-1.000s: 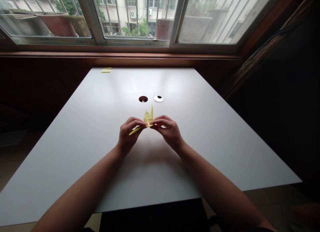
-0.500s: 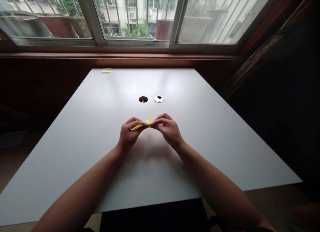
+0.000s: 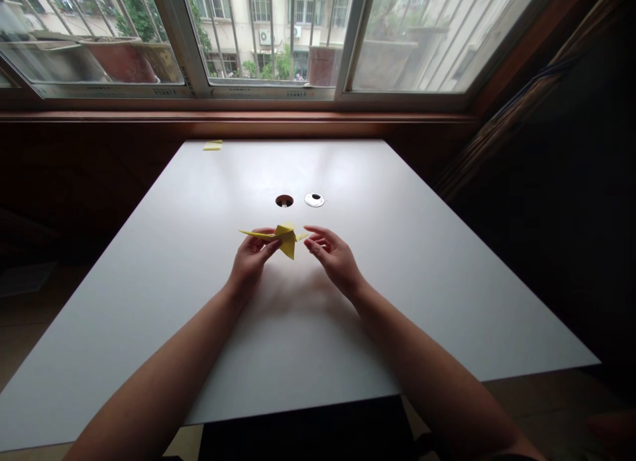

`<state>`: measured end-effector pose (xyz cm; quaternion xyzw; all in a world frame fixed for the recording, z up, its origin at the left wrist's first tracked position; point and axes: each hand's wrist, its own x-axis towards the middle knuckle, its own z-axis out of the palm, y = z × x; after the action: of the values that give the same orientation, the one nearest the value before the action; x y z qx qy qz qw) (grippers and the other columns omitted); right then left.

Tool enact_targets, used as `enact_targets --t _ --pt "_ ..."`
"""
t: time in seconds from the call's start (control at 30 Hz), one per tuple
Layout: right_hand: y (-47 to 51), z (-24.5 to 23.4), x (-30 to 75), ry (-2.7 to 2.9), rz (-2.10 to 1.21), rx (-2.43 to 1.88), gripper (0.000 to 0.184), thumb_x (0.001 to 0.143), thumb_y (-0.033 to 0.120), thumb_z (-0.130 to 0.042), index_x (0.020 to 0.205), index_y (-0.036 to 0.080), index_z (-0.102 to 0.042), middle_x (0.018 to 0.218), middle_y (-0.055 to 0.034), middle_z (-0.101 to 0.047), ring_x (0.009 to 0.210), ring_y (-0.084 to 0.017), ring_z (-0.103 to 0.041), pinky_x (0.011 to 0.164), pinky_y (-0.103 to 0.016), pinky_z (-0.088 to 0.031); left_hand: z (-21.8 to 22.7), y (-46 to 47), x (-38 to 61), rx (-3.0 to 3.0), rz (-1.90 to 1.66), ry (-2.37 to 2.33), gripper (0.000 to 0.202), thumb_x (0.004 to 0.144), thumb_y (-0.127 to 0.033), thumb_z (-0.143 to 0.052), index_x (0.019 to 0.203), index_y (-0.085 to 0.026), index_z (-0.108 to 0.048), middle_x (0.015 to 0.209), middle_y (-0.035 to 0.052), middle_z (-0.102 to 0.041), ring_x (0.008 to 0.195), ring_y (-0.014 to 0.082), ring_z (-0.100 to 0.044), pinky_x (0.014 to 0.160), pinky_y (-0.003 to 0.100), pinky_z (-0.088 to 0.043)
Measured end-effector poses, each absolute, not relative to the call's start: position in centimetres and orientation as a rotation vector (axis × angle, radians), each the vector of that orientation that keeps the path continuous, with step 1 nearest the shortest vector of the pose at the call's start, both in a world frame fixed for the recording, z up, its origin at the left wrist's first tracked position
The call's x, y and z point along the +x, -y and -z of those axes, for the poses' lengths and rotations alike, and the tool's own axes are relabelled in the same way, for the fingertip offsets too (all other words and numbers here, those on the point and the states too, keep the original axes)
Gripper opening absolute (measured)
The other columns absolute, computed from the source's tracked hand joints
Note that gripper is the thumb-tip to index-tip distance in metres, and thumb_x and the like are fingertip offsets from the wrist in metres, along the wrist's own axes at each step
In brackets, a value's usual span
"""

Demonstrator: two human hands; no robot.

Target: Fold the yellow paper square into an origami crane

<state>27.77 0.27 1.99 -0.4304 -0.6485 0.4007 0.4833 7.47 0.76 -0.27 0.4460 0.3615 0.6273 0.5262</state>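
A folded yellow origami crane [image 3: 285, 239] is up over the middle of the table, its long thin point reaching left and its body flaps spread. My left hand [image 3: 252, 252] pinches it between thumb and fingers on the left side of the body. Just to its right is my right hand [image 3: 328, 249], index finger and thumb apart, close to the crane's short right tip. Whether that tip touches the fingers I cannot tell. Part of the left point is behind my left fingers.
The white table [image 3: 397, 315] has a round hole [image 3: 284, 201] and a round metal grommet cover [image 3: 315, 200] beyond my hands. A small yellow paper piece [image 3: 212, 145] lies at the far left edge. A barred window [image 3: 268, 37] stands behind the table.
My right hand has come off the paper and moved slightly right. The crane has turned in my left hand, so its flaps and left point now show.
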Motion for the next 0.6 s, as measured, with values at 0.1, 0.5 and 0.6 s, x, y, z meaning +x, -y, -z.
enact_targets --t 0.1,0.5,0.6 --pt "-0.42 -1.74 27.9 1.603 -0.912 -1.04 0.036 0.089 0.044 -0.067 0.122 0.029 -0.067 0.102 -0.0044 -0.064 0.087 -0.017 -0.065 0.082 -0.035 -0.057 0.03 -0.71 7.38 0.994 -1.45 -0.836 0.035 0.073 -0.029 -0.085 0.099 -0.017 -0.066 0.101 0.0062 -0.072 0.1 0.0204 -0.068 0.093 0.036 -0.051" --pt "-0.43 -1.66 27.64 1.445 -1.167 -0.932 0.039 0.088 0.044 -0.067 0.122 0.025 -0.063 0.109 -0.0073 -0.072 0.101 -0.023 -0.069 0.092 -0.042 -0.056 0.18 -0.24 7.21 1.19 -1.323 -0.843 0.03 0.077 -0.031 -0.081 0.101 -0.017 -0.07 0.102 0.0073 -0.071 0.098 0.0206 -0.067 0.091 0.035 -0.052" --pt "-0.52 -1.7 27.43 1.405 -1.238 -0.855 0.049 0.085 0.042 -0.072 0.128 0.027 -0.056 0.115 -0.0079 -0.07 0.103 -0.023 -0.069 0.092 -0.042 -0.057 0.15 -0.32 7.19 1.247 -1.348 -0.892 0.029 0.078 -0.032 -0.081 0.1 -0.016 -0.071 0.102 0.008 -0.071 0.099 0.0209 -0.067 0.092 0.036 -0.052"
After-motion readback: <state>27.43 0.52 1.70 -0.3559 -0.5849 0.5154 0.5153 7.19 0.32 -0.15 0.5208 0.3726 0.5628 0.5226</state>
